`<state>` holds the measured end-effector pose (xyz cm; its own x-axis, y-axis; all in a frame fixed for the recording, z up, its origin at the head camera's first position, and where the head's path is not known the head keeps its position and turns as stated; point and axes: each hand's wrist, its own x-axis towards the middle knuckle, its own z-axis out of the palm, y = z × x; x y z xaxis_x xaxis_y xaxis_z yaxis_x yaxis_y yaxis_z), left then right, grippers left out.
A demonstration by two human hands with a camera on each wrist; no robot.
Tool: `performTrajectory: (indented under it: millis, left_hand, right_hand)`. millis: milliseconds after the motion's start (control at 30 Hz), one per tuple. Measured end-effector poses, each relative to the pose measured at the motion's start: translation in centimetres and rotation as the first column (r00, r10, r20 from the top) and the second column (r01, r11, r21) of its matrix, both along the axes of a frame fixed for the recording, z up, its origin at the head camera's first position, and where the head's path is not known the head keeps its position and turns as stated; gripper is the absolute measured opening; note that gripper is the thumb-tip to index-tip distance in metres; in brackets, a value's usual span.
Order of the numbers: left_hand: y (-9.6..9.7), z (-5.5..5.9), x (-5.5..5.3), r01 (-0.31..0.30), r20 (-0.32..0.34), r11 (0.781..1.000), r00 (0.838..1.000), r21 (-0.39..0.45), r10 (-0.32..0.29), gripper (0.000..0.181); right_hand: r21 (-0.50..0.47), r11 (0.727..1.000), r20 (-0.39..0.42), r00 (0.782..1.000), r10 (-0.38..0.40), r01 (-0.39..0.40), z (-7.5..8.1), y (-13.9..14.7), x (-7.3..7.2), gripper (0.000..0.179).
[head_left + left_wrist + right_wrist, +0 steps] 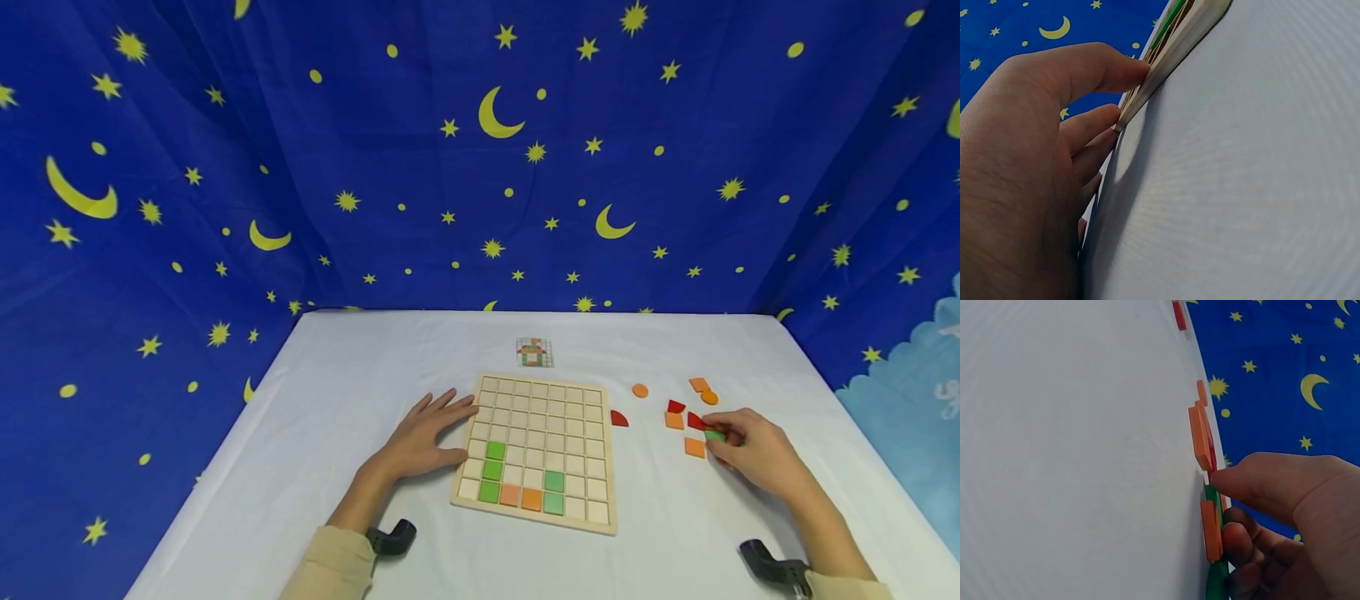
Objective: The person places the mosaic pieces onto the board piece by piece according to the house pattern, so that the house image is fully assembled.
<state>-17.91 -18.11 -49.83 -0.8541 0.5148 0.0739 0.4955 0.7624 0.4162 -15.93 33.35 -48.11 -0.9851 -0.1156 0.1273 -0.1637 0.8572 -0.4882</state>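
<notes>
A wooden grid board (555,423) lies on the table with green, teal and orange square tiles set in its near cells. The left hand (429,440) rests along the board's left side, fingers spread, with thumb and fingertips at the edge; the left wrist view shows the thumb (1125,74) at the rim. On the right, the right hand (753,450) reaches into scattered tiles. Its thumb and curled fingers are around a green tile (715,434); I cannot tell whether they pinch it. An orange square tile (1212,531) stands in front of the fingers in the right wrist view.
Behind the board lies a small pattern card (534,352). A red quarter-round tile (618,418) and an orange round tile (640,390) sit right of the board. Further right are an orange square (694,447) and several other tiles. Blue star-patterned cloth (420,150) encloses the white table.
</notes>
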Motion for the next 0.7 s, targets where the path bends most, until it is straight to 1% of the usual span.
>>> performTrajectory:
  millis: [167, 333, 567, 700]
  left_hand:
    - [-0.09, -0.11, -0.08, 0.006, -0.009, 1.0, 1.0, 0.001, -0.006, 0.073]
    - [-0.08, -0.05, -0.07, 0.004, -0.007, 1.0, 1.0, -0.004, -0.004, 0.073]
    - [-0.06, -0.05, -0.04, 0.004, -0.005, 1.0, 1.0, -0.003, -0.004, 0.073]
    - [-0.04, -0.16, -0.14, 0.002, -0.007, 1.0, 1.0, -0.004, -0.002, 0.073]
  right_hand:
    - [0.02, 0.999, 0.028, 0.999, -0.028, 0.028, 0.38, -0.03, 0.21, 0.038]
    - [0.017, 0.998, 0.066, 0.996, -0.056, 0.055, 0.33, 0.04, 0.34, 0.044]
    - [0.002, 0.999, 0.099, 0.994, -0.036, 0.036, 0.25, -0.15, 0.49, 0.048]
    - [0.005, 1.0, 0.103, 0.994, -0.031, 0.031, 0.3, -0.22, 0.48, 0.047]
